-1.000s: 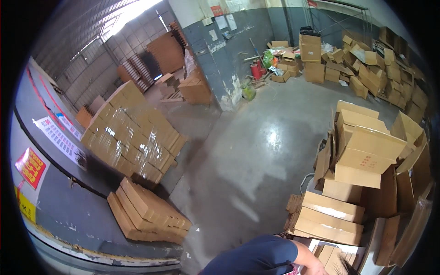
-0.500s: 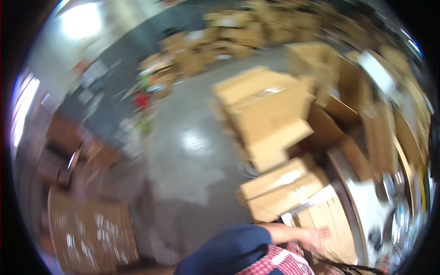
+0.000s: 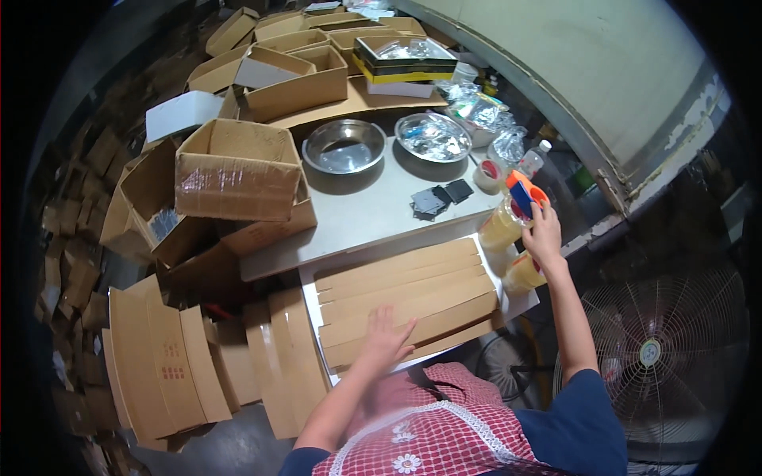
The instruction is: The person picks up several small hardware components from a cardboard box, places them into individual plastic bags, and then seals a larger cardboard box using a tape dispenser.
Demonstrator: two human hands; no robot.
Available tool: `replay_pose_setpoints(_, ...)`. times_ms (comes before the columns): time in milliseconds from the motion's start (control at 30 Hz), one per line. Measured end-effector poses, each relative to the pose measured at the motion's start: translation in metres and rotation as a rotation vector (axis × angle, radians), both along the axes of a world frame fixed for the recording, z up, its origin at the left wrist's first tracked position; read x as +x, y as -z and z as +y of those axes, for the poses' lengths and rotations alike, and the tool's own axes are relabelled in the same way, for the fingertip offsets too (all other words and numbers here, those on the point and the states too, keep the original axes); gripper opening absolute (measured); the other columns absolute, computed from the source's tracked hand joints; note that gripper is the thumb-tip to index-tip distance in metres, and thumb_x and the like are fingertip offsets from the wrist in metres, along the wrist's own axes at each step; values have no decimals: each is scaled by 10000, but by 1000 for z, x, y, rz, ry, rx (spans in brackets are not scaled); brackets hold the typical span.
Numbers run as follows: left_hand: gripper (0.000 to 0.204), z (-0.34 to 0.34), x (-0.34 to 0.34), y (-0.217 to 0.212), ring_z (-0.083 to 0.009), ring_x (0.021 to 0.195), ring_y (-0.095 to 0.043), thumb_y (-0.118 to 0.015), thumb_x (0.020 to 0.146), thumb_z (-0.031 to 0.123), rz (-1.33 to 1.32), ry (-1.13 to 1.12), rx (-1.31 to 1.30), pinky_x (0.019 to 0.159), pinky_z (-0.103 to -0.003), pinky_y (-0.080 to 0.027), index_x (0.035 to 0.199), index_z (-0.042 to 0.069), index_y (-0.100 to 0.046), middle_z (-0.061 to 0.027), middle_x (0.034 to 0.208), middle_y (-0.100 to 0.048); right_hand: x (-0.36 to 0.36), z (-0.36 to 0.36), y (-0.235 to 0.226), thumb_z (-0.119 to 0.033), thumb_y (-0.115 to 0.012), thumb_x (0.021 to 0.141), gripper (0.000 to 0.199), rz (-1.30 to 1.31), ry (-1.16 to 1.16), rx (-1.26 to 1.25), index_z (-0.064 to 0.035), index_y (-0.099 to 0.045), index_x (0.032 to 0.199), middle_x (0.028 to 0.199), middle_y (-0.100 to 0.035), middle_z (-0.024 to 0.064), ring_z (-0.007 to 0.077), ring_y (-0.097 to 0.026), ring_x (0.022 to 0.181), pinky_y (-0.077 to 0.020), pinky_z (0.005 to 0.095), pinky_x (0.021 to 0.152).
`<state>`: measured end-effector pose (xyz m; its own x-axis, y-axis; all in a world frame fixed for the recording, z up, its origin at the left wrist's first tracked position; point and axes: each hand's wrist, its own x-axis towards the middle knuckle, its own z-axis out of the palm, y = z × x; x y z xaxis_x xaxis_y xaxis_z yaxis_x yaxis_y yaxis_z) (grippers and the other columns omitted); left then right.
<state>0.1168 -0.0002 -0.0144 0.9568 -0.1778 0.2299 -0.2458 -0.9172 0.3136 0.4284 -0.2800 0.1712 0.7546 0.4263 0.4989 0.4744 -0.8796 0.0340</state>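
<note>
My left hand (image 3: 386, 339) lies on a stack of flattened cardboard boxes (image 3: 405, 289), its fingers spread and holding nothing. The stack rests on a white board at the front of the table. At the board's right side, my right hand (image 3: 543, 232) has its fingers closed round an orange and blue tape dispenser (image 3: 524, 193). Below the dispenser stand rolls of clear yellowish tape (image 3: 502, 228), partly covered by that hand. One more tape roll (image 3: 487, 176) sits just beyond.
Two steel bowls (image 3: 345, 147) and dark flat pieces (image 3: 439, 200) are on the white table (image 3: 361, 222). Open cartons (image 3: 236, 170) crowd its left side. A clear bottle (image 3: 536, 156) stands at back right. A large fan (image 3: 649, 352) is at my right.
My view has swung from the floor and cartons on the left to the table. My right hand now shows, holding the tape dispenser.
</note>
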Motion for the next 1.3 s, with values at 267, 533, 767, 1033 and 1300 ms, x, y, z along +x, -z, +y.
replay_pose_setpoints(267, 736, 3, -6, -5, -551, 1323, -361, -656, 837, 572, -38, -23, 37, 1119, -626, -267, 1474, 257, -467, -405, 1427, -355, 78, -13, 43, -73, -633, 794, 597, -70, 124, -92, -30, -504, 1376, 1160, -611, 169, 356, -539, 1111, -394, 469, 1040)
replay_pose_setpoints(533, 732, 8, -7, 7, -541, 1326, -364, -677, 833, 543, -87, -54, 15, 1111, -612, -285, 1469, 251, -463, -397, 1437, -340, -10, 39, -9, 15, -429, 756, 608, 703, -388, 944, -54, -625, 1327, 1014, -670, 94, 189, -593, 916, -446, 335, 910)
replay_pose_setpoints(767, 742, 5, -5, -2, -529, 1375, -308, -679, 854, 497, -4, -37, -30, 1146, -611, -230, 1500, 250, -410, -373, 1462, -333, -132, 92, 31, -73, -638, 791, 512, 1248, -321, 1017, -4, -618, 1298, 1212, -651, 79, 160, -593, 1123, -412, 291, 1029)
replay_pose_setpoints(1033, 598, 9, -6, 0, -528, 1392, -291, -672, 857, 480, -34, -38, -36, 1161, -606, -208, 1375, 202, -559, -371, 1484, -318, -173, 140, 81, -352, -683, 873, 518, 765, -251, 229, -33, -630, 1277, 928, -672, 291, 401, -665, 875, -524, 444, 813)
replay_pose_setpoints(1300, 500, 12, -8, 0, -529, 1395, -287, -670, 854, 479, 45, -9, 48, 1156, -612, -217, 1233, 154, -652, -374, 1485, -321, -122, 177, 86, -403, -613, 815, 397, 892, -199, -81, -55, -761, 939, 888, -707, 248, 398, -692, 893, -548, 446, 828)
